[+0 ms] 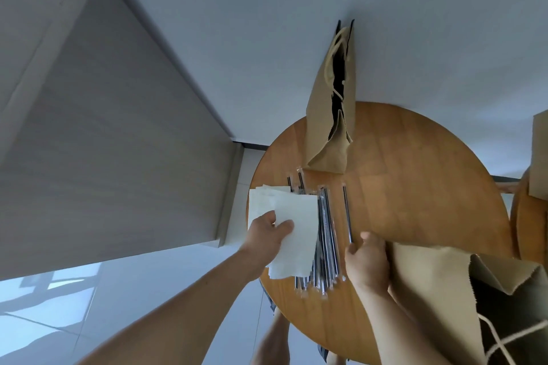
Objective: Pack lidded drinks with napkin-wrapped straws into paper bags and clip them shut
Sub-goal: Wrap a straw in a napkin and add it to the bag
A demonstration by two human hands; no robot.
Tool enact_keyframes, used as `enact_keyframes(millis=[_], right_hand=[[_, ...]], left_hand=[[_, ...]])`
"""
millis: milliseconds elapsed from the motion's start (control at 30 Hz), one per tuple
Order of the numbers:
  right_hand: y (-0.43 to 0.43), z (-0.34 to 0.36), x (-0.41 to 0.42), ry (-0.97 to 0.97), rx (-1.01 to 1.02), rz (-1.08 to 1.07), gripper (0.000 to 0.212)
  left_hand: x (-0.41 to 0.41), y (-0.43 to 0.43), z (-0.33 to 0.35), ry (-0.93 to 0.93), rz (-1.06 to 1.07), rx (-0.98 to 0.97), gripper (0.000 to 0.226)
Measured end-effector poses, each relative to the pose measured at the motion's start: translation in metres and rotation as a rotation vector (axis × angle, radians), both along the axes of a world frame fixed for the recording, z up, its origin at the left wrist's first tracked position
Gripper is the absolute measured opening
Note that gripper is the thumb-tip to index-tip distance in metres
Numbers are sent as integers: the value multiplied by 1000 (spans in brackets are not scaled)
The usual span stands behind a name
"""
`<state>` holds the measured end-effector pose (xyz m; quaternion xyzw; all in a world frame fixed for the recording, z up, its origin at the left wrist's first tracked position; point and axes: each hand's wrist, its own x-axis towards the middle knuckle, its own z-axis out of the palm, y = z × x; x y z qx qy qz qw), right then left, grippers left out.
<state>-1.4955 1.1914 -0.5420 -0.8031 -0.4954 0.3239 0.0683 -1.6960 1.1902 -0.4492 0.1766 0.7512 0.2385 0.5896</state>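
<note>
- Near bag (439,284): lies flat at the table's 5 o'clock with its mouth toward the person. It looks empty, though I cannot see deep inside.
- Right hand (367,264): at the bag's 9 o'clock edge, fingers curled. Thumb and forefinger pinch the near end of the lone straw (347,207).
- Left hand (265,234): at the table's 8 o'clock, thumb on top and fingers under, pinching one napkin (299,216) by its left edge. The sheet hangs over the table rim.
- Straws (326,246): a wrapped pile lying 12 to 6, just beside the napkin's right edge, between napkin and lone straw.
- Lone straw: long axis 12 to 6, far tip pointing toward the far bag. It lies at 3 o'clock from the napkin and roughly parallel to the napkin's long side.
- Judgement: the wrap turns on carrying the straw toward 9 o'clock, over the pile, onto the napkin. The right hand has it already and no turn of the axis seems needed.
- Napkin stack (259,201): under and beyond the held sheet, at the rim's 9 o'clock.
- Table (415,187): round, wooden. No drinks or clips in view.
- Far bag (326,133): stands upright at 11 o'clock, top gaping, well apart from both hands.
</note>
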Motion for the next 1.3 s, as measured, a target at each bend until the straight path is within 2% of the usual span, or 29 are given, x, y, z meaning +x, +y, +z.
enact_keyframes(millis=[167,267,333,433,533,800,1000,1033,1133,1167,1300], right_hand=[[5,-9,4,-49,-157,113,18],[7,10,-2,23,-56,87,9],[6,36,-7,165,73,26,6],[-1,85,-9,506,213,-5,13],[-11,130,-4,649,227,55,10],[-21,198,35,555,296,143,21],[-32,230,60,587,330,206,17],[-33,240,63,596,356,195,20],[-26,273,78,648,414,116,48],[-21,288,85,690,408,130,50],[-2,335,118,833,364,335,34]], left_hand=[[6,-3,0,135,-100,32,11],[8,0,7,214,-125,30,13],[13,4,16,210,-103,44,14],[27,13,39,159,-41,91,15],[45,20,71,83,29,163,15],[93,11,145,-26,-34,367,8],[114,-2,176,-36,-64,448,13],[117,-3,182,-32,-63,472,12],[123,-5,207,-58,-101,539,12],[126,-5,216,-94,-128,556,14],[143,-4,255,-282,-233,608,26]])
